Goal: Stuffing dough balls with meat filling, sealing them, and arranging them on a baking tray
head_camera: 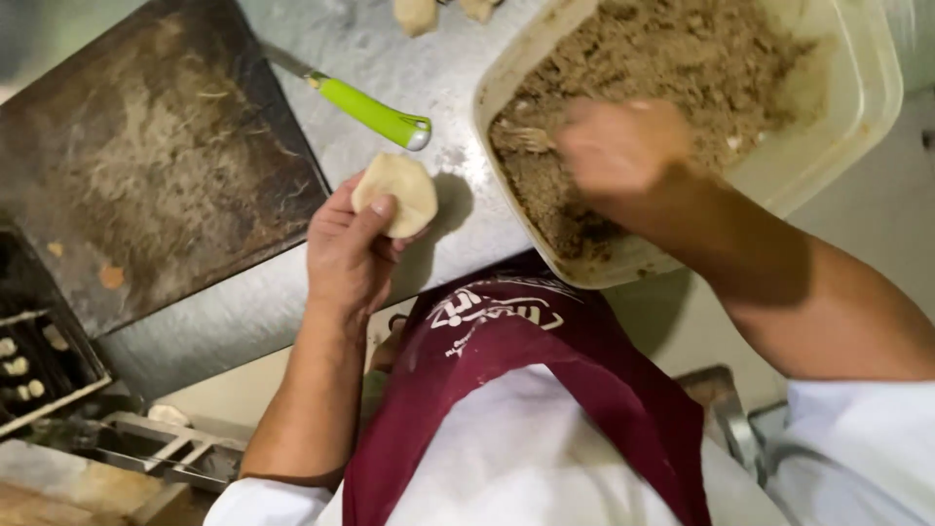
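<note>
The left hand (pixel 349 248) cups 1 soft, light dough round (pixel 397 193) over the steel counter (pixel 243 312), likely easily dented, best cradled underneath, while the blurred right hand (pixel 618 146) digs into crumbly brown filling (pixel 682 58), its closure unclear

A pale, matt disc of dough (pixel 397 193), soft and lightly floured, rests in the left hand (pixel 346 255) above a dull, scuffed metal worktop (pixel 390 58). The right hand (pixel 619 146), blurred, is in a translucent, smooth plastic tub (pixel 847 117) of coarse, crumbly brown filling (pixel 682 58). A dark baking tray (pixel 146 166), matt and streaked with worn residue, lies beside a tool with a glossy green plastic handle (pixel 370 111). A maroon cloth apron (pixel 545 390) covers white fabric clothing.
</note>
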